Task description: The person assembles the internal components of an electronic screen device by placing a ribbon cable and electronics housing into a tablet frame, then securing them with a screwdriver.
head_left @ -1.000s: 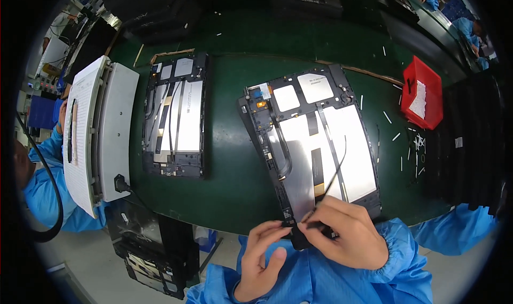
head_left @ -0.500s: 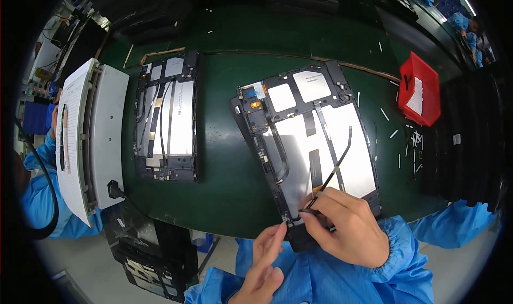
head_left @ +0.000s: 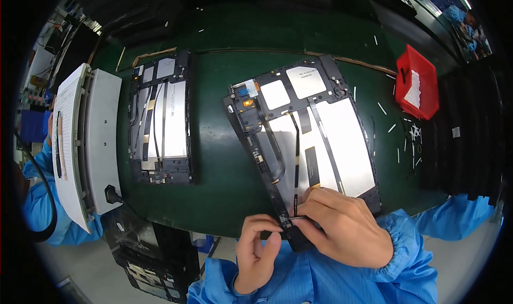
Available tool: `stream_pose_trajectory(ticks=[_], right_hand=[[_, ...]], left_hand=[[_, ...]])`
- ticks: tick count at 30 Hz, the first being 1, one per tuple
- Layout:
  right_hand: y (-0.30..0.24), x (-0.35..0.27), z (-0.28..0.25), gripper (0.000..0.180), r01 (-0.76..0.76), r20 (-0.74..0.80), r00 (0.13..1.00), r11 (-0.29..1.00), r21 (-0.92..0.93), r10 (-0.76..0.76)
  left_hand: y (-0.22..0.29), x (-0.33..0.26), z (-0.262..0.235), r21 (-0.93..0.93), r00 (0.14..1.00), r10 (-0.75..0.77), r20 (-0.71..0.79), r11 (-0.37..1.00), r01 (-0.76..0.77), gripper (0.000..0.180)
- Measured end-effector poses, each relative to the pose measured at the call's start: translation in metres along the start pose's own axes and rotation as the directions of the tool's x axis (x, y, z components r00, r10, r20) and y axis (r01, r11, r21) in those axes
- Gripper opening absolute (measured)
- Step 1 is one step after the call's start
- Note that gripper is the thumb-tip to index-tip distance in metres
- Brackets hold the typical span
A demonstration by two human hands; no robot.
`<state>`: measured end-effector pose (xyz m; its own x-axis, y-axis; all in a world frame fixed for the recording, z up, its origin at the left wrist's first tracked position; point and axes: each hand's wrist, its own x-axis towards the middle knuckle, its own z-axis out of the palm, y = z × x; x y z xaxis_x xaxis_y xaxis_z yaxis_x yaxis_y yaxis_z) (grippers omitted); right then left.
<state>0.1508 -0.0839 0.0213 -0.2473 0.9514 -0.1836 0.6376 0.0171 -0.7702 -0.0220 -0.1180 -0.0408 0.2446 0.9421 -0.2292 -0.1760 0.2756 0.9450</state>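
A tablet [head_left: 350, 154] lies at the near edge of the table [head_left: 216, 143], the left hand [head_left: 257, 258] beside its near left corner, the right hand [head_left: 344, 226] over its near end. Left of it lies a second tablet [head_left: 175, 122]; to the right are loose strips [head_left: 416, 131], with a bin [head_left: 429, 96] behind most of them.

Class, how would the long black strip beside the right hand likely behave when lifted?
The strip looks thin and narrow, so it is probably light. Its bent upper end suggests it may flex. Being so slender, it could perhaps crease.
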Motion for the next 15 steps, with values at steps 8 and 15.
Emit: stream_pose_trajectory(ticks=[8,15], right_hand=[[-0.001,-0.002,0.005,0.013,-0.002,-0.054,0.999,1.0,-0.018,0.001],[0.002,-0.003,0.007,0.014,0.096,-0.086,0.992,0.995,0.005,-0.095]], left_hand=[[-0.002,0.016,0.007,0.168,0.988,0.124,-0.087,0.98,-0.108,0.017],[0.003,0.028,-0.011,0.079,0.995,-0.083,0.049,0.994,0.079,0.016]])
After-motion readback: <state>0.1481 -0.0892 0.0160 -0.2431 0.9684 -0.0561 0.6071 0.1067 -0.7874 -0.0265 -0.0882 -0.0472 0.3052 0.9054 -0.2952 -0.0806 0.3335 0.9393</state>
